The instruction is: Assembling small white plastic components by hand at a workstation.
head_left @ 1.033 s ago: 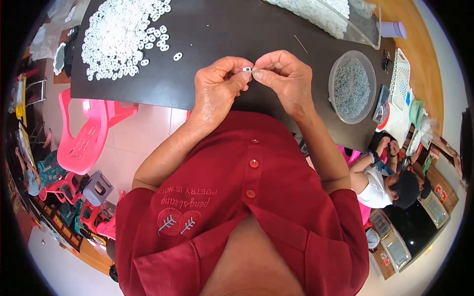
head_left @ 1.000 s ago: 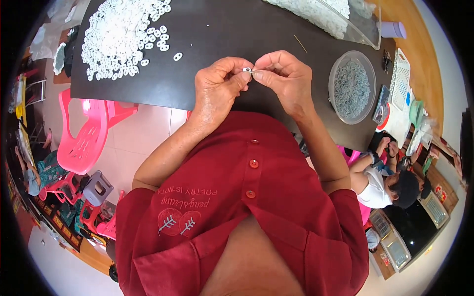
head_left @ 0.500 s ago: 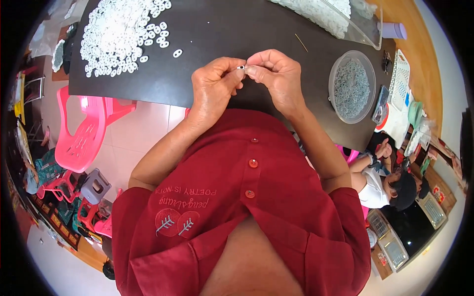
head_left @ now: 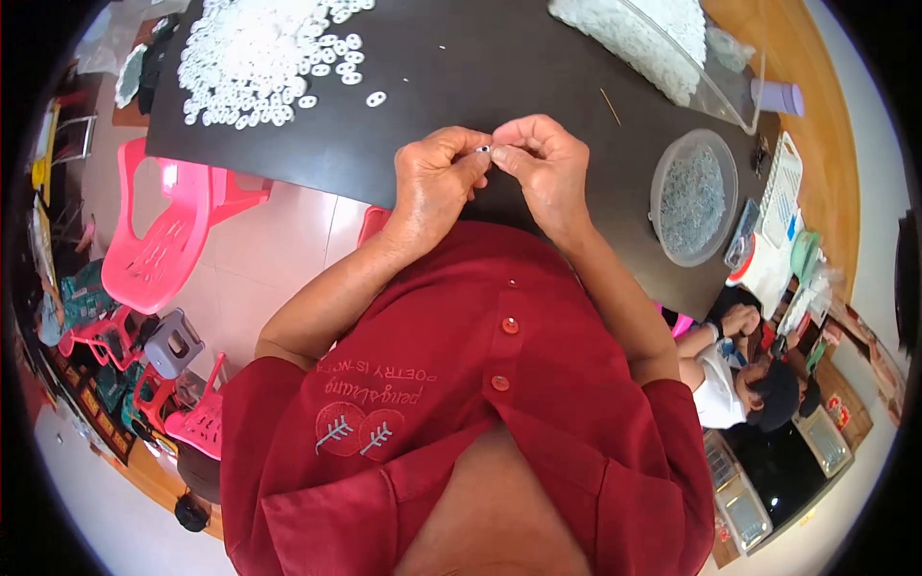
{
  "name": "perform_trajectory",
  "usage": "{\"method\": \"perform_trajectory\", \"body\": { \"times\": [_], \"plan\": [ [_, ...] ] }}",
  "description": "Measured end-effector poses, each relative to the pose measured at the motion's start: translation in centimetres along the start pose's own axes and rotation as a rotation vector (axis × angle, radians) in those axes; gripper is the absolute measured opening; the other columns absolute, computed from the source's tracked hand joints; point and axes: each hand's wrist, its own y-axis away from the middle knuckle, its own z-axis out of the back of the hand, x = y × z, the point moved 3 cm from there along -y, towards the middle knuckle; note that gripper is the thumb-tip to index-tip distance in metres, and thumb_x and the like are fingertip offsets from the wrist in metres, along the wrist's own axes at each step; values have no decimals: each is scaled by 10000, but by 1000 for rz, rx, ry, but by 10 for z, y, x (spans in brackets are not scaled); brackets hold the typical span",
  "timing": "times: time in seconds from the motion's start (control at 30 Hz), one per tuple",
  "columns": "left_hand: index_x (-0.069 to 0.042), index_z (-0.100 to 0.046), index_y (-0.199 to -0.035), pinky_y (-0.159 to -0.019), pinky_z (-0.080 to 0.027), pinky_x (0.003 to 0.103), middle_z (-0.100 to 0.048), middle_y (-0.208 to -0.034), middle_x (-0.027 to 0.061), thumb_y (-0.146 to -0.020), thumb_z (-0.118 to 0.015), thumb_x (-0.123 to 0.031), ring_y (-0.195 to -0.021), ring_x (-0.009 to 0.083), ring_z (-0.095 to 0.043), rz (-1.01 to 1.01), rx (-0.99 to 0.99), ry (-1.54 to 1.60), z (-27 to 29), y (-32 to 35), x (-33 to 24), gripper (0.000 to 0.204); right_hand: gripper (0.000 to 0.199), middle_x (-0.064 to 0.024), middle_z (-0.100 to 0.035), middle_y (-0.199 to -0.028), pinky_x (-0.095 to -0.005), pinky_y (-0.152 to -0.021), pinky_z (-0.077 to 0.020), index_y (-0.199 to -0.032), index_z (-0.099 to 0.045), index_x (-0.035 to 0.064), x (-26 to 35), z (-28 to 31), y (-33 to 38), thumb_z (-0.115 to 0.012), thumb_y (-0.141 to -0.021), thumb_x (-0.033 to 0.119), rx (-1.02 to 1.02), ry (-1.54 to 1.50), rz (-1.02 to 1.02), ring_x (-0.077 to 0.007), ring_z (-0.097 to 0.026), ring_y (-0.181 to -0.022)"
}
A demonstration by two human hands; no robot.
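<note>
Close together above the dark table's near edge, both my hands are closed in a pinch. My left hand [head_left: 429, 187] grips a small white plastic piece [head_left: 483, 149] with a dark spot on it between thumb and forefinger. Thumb and forefinger of my right hand [head_left: 549, 178] meet at the piece's right end; whatever they pinch is too small and covered to make out. To the far left lies a heap of white oval two-hole pieces [head_left: 254, 62], with one stray piece [head_left: 376, 99] apart from it. A round clear tub [head_left: 657, 206] of small silvery metal parts stands right of my right hand.
A clear bin [head_left: 730, 101] of white pieces lies at the far right, near a lilac cup [head_left: 778, 97]. A thin brown stick [head_left: 611, 108] rests on the table [head_left: 461, 82]. A pink chair [head_left: 173, 230] stands at the left; another person [head_left: 725, 384] sits at the right.
The whole view has shifted slightly, so the table items sit further right. My hands stay joined at the white piece, with little visible change in their grip.
</note>
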Motion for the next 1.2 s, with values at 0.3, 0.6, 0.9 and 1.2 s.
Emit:
{"method": "perform_trajectory", "body": {
  "times": [0.3,0.6,0.9,1.2],
  "plan": [
    [54,-607,-952,-522,-475,226,-625,-766,88,-833,-580,-1,-611,116,-570,181,-88,268,62,9,23,133,103,-32,-622,-805,-235,-689,-472,-902,-621,-12,-24,-34,-33,-604,-800,-13,88,118,111,-92,-575,-753],
    [60,-601,-976,-516,-499,244,-634,-780,128,-829,-592,-9,-609,137,-586,164,-240,338,108,18,15,162,194,-88,-565,-769,-387,-665,-454,-885,-655,106,-21,-112,-86,-627,-704,44,82,919,798,-263,-533,-763],
    [57,-602,-980,-519,-497,245,-633,-784,132,-832,-596,-19,-608,137,-585,176,-191,384,106,5,15,167,167,-42,-604,-708,-295,-602,-452,-881,-637,58,-25,-81,-72,-630,-724,1,189,554,382,-160,-560,-661],
    [68,-601,-960,-519,-476,231,-628,-768,119,-825,-593,-4,-604,127,-580,152,-57,303,69,-16,-3,153,185,-33,-619,-732,-210,-580,-452,-968,-621,-7,-17,-43,-20,-609,-784,-17,199,-137,-41,-72,-562,-661]
  ]
}}
